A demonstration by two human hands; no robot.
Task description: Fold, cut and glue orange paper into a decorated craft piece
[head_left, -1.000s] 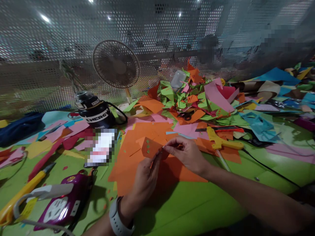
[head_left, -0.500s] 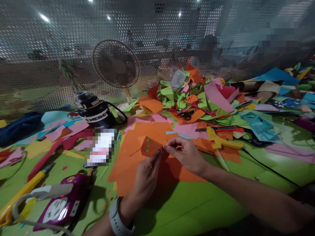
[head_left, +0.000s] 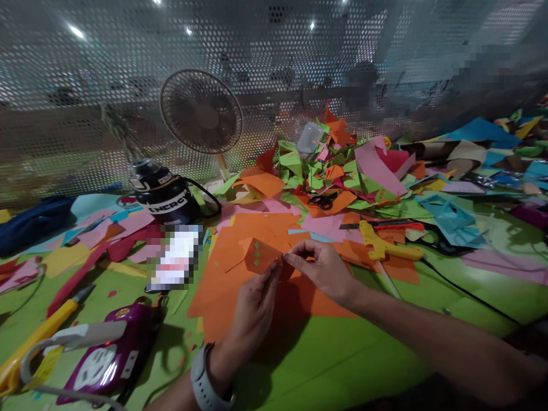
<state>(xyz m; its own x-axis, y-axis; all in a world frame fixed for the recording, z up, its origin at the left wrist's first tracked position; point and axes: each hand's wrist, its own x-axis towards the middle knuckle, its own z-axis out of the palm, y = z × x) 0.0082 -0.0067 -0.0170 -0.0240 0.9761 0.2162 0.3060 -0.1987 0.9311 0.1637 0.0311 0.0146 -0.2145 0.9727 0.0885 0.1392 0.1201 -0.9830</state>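
Note:
Both hands meet above orange sheets (head_left: 231, 297) on the green table. My left hand (head_left: 257, 299), with a grey watch on its wrist, pinches the lower right edge of an orange folded paper piece (head_left: 265, 257) that has small green diamond-shaped bits on it. My right hand (head_left: 321, 265) is closed at the fingertips beside the piece's right corner, touching or nearly touching the left fingertips. What the right fingertips hold is too small to make out.
A yellow glue gun (head_left: 385, 248) lies right, its cord trailing. At left are a phone (head_left: 177, 257), a black bottle (head_left: 165, 194), a purple power strip (head_left: 111, 348) and a yellow cutter (head_left: 43, 337). Paper scraps (head_left: 338, 171) and a fan (head_left: 201, 111) stand behind.
Both hands keep nearly the same place and grip. The left hand has shifted very slightly, and the orange piece looks almost unmoved.

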